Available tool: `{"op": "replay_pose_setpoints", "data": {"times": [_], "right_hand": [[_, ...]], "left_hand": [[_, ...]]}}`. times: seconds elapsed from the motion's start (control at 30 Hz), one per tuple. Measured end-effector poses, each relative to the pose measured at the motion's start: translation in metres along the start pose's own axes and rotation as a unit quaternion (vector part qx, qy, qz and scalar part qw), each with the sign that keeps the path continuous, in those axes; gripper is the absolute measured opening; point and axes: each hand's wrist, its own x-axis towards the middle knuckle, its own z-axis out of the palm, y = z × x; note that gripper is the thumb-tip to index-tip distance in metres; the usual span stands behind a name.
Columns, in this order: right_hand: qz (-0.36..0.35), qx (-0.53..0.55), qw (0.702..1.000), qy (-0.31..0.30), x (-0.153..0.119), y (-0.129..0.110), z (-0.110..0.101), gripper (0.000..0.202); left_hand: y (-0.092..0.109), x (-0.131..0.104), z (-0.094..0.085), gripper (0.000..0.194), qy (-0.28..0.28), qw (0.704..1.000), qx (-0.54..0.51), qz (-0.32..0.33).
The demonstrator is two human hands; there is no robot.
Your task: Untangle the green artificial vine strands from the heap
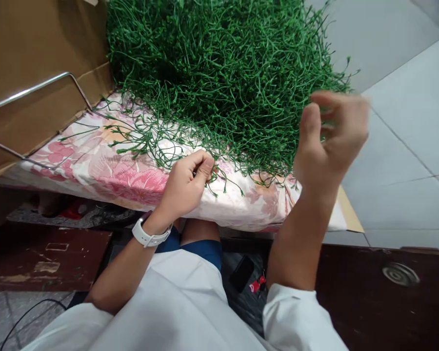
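Observation:
A large heap of thin green artificial plant stems (223, 73) with small budded tips covers the back of the flowered tablecloth (131, 178). Near the cloth's front edge, my left hand (190, 183) is closed in a pinch, and a few green stems (225, 183) poke out beyond its thumb. Loose stems (142, 139) lie scattered to its left. My right hand (332, 136) is raised at the heap's right side, slightly blurred, its fingers curled and its thumb apart from them. Nothing shows between them.
A cardboard panel (40, 48) stands at the left, with a bent metal rod (29, 91) in front. White wall tiles (398, 136) rise at the right. Dark brown wooden surfaces (369, 302) flank my lap. A black object (242, 273) and a small red item (258, 284) lie below the table.

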Motion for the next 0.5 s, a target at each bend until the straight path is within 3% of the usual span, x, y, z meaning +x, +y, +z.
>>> {"op": "replay_pose_setpoints", "data": {"times": [0.23,0.5], "right_hand": [[0.013,-0.011,0.995,-0.096,-0.066,0.011,0.065,0.045],[-0.075,0.085,0.987,-0.113,-0.082,0.03,0.061,0.038]], "left_hand": [[-0.001,-0.001,0.003,0.041,0.003,0.998,0.06,0.003],[0.004,-0.003,0.009,0.026,0.031,0.994,0.105,0.002]]}}
